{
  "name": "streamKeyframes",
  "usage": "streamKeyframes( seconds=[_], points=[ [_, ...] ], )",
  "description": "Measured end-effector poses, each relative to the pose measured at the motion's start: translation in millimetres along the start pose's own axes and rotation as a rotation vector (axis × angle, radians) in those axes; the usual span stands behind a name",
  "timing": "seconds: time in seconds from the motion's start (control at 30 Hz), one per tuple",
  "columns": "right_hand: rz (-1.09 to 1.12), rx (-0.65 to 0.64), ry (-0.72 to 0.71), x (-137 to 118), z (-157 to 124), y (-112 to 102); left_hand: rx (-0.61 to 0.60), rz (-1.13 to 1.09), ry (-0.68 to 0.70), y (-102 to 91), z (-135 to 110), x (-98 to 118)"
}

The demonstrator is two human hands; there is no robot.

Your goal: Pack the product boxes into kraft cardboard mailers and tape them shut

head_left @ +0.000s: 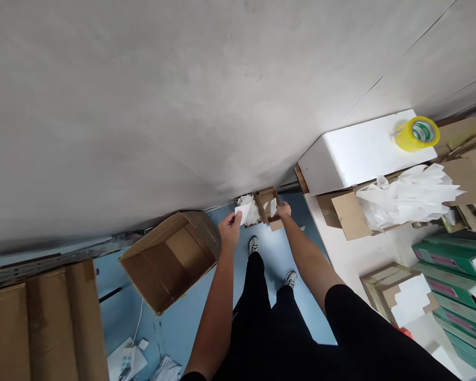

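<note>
My left hand (230,228) is closed, pinching a small white paper piece (243,211) between thumb and fingers. Behind that paper, a small box of white scraps (255,214) sits at the foot of the wall. Beside it is a small open cardboard box (263,197) with a flap folded out. My right hand (284,209) is at this box's right side, fingers closed on a narrow white slip (273,207). Whether those fingers also touch the box's edge, I cannot tell.
On the left, a large open carton (170,259) leans near the wall by stacked cardboard (43,323). To the right, a table (343,254) bears a white case (360,151) with yellow tape (416,134), a box of white strips (410,196) and green boxes (448,256).
</note>
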State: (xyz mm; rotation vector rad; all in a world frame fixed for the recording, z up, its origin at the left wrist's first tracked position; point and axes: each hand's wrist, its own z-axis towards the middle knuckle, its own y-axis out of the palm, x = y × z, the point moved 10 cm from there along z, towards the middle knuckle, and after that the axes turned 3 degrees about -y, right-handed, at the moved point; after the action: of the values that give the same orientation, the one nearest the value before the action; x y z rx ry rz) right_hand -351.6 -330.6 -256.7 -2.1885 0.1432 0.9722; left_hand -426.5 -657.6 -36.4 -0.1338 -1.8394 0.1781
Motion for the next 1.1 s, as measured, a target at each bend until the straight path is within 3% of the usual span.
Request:
streamKeyframes(
  seconds=[0.13,0.27,0.43,0.53,0.67,0.8,0.93,1.1],
  points=[
    [0.013,0.055,0.102,7.2,-3.2,-9.8,-0.011,0.028,-0.011,8.4,4.4,-5.1],
    [0.113,0.096,0.047,-12.6,-32.4,-35.6,-0.043,0.037,-0.018,20.9,5.1,-1.7],
    [0.317,0.222,-0.125,-55.2,-91.7,-103.8,-0.086,0.064,0.078,48.4,-3.7,21.3],
    [0.392,0.253,-0.221,-82.5,-133.0,-148.5,-0.162,0.105,0.205,77.5,-23.9,48.1],
    [0.458,0.214,-0.392,-117.4,-186.6,-204.5,-0.279,0.192,0.476,125.4,-78.4,94.6],
    [0.54,0.2,-0.436,-117.2,-229.1,-265.1,-0.331,0.222,0.748,171.8,-156.9,134.0],
    [0.688,0.228,-0.388,-82.3,-262.0,-327.9,-0.431,0.229,0.974,222.7,-246.3,157.6],
    [0.886,0.447,-0.251,-2.7,-302.4,-406.7,-0.51,0.251,1.134,283.1,-348.4,164.8]
  ],
)
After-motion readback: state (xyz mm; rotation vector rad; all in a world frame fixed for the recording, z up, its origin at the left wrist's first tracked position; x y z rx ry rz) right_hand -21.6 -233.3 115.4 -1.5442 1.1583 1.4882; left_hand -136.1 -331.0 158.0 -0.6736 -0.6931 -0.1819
